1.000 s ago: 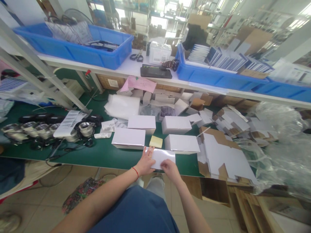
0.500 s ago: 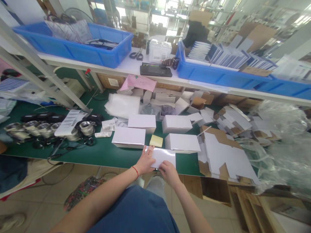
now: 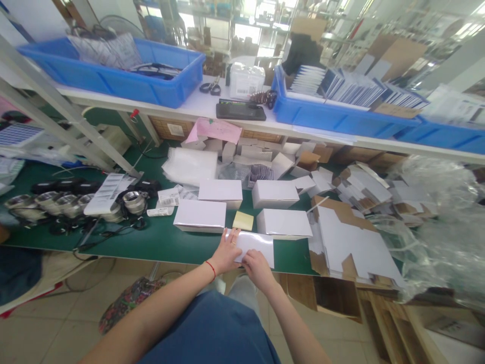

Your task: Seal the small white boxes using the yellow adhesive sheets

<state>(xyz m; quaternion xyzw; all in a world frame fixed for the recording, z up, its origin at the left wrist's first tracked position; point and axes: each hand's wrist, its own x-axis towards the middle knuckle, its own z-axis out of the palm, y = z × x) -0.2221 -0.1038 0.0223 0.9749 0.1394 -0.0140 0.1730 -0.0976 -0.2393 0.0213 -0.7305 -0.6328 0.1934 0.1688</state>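
A glossy white box point(image 3: 257, 244) lies at the table's near edge, between my hands. My left hand point(image 3: 227, 253) rests across its left end, fingers stretched out over the top. At the box's near edge, my right hand point(image 3: 257, 265) is closed, with curled fingers pinching the edge close to my left thumb. The near side of the box is largely hidden by my hands. A pad of yellow sticky notes point(image 3: 243, 221) sits just beyond it. Closed white boxes stand around the pad, one at the left point(image 3: 200, 215) and one at the right point(image 3: 284, 223).
Flattened white cartons point(image 3: 348, 242) are stacked at the right, beside clear plastic wrap point(image 3: 435, 227). Metal cylindrical parts with cables point(image 3: 134, 202) and printed labels point(image 3: 168, 196) lie left. Blue bins point(image 3: 178, 83) stand on the raised shelf, with scissors point(image 3: 210, 87) between them.
My right hand has shifted slightly left along the box's near edge, closer to my left thumb. My left hand stays on the box. The whole view has moved a little.
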